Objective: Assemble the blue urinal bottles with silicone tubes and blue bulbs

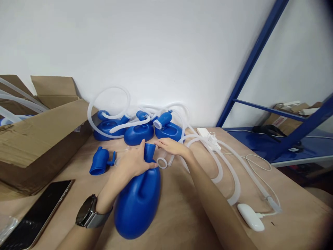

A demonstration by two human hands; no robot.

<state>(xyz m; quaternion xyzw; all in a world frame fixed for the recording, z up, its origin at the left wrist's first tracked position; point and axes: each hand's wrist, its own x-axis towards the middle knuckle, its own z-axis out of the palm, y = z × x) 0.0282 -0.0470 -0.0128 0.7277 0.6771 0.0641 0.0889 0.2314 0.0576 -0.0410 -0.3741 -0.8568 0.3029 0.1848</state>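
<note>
A blue plastic bottle (137, 205) with a moulded handle lies on the table in front of me, its neck pointing away. My left hand (132, 161) is wrapped round the neck, thumb across its near side. Stretched over from the right, my right hand (173, 146) has its fingertips at the rim of the neck; its thumb is hidden. Just below that hand is a translucent white ring cap (162, 163). To the left, a blue spouted adapter (99, 161) stands on the table.
Behind are several similar blue bottles (139, 134) with translucent hoses (221, 170) running right. An open cardboard box (44, 139) and a phone (39, 211) lie left. On the right are a white power strip (209, 139), a white corded device (251, 217) and a blue rack (249, 66).
</note>
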